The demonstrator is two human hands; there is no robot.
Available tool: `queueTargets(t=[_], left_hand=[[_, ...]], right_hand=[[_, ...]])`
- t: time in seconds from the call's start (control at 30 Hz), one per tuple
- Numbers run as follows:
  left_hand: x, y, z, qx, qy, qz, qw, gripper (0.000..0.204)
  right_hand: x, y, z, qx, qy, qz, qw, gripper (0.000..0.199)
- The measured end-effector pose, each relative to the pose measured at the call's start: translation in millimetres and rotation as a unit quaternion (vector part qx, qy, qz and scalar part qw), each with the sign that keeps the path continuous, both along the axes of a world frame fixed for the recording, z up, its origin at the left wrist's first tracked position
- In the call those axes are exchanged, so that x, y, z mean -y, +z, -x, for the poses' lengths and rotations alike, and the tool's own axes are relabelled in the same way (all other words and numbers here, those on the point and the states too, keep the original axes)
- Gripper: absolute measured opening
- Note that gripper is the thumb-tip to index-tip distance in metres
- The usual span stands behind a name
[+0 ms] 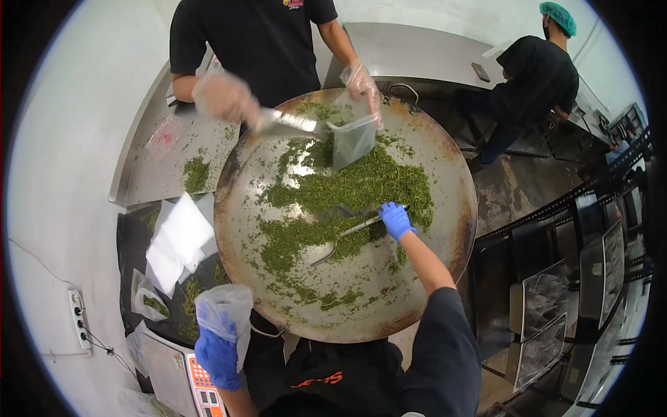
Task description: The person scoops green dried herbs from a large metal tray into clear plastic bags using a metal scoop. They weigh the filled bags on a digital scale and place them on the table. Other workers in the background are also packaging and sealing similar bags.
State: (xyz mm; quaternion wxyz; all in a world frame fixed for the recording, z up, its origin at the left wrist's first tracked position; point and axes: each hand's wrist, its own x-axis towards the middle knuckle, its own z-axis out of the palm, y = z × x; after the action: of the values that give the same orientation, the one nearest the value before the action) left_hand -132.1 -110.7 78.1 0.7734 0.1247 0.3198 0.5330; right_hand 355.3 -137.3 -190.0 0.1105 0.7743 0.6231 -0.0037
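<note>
Spreading in uneven green bands across a wide, round metal pan (455, 240), shredded leaves (389, 182) lay thickest from its centre toward its right side. The wearer's right hand (397, 221), in a blue glove, was closed around the handle of a long metal tool (361, 226), whose bent end lay among the leaves. Just outside the pan's near left edge, the left hand (219, 358), also gloved in blue, was closed on a translucent plastic bag (233, 300); its fingers showed through the film.

Across the pan, a co-worker in a black shirt (253, 48) gripped a metal scoop (288, 120) in one clear-gloved hand, blurred, and held a second plastic bag (354, 144) upright over the leaves with the other. To the left, a small leaf pile (196, 174) sat on a metal tabletop (142, 181), with white sheets (179, 236) nearer the wearer and a scale (200, 375) with an orange keypad beside the left hand. At upper right, another person in a green hair cover (559, 17) stood near a phone (479, 71).
</note>
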Motion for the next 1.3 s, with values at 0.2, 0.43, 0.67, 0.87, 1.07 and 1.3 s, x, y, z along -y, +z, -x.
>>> queueTargets(t=[0.2, 0.43, 0.67, 0.87, 1.07, 1.3], left_hand=[[20.8, -24.9, 14.2, -0.149, 0.021, -0.067, 0.986, 0.059], [20.5, -45.2, 10.9, -0.207, -0.011, -0.046, 0.977, 0.067], [13.8, -71.2, 48.6, -0.289, -0.154, -0.190, 0.925, 0.052], [3.1, -48.6, 30.3, -0.504, -0.049, -0.212, 0.836, 0.085], [12.9, -41.0, 56.3, -0.587, -0.060, -0.262, 0.764, 0.080], [15.0, -53.1, 70.7, -0.601, -0.008, -0.232, 0.765, 0.076]], right_hand=[[-48.7, -2.8, 19.1, -0.075, -0.033, 0.146, 0.986, 0.032], [-67.4, 66.8, 81.7, -0.127, 0.020, 0.001, 0.992, 0.026], [-21.9, 204.2, -8.4, 0.127, 0.027, 0.038, 0.991, 0.013], [39.5, 210.4, -116.4, 0.465, -0.076, 0.063, 0.880, 0.010], [40.1, 169.2, -82.8, 0.318, -0.153, 0.143, 0.925, 0.014], [47.1, 230.2, -79.2, 0.290, -0.171, 0.137, 0.931, 0.017]])
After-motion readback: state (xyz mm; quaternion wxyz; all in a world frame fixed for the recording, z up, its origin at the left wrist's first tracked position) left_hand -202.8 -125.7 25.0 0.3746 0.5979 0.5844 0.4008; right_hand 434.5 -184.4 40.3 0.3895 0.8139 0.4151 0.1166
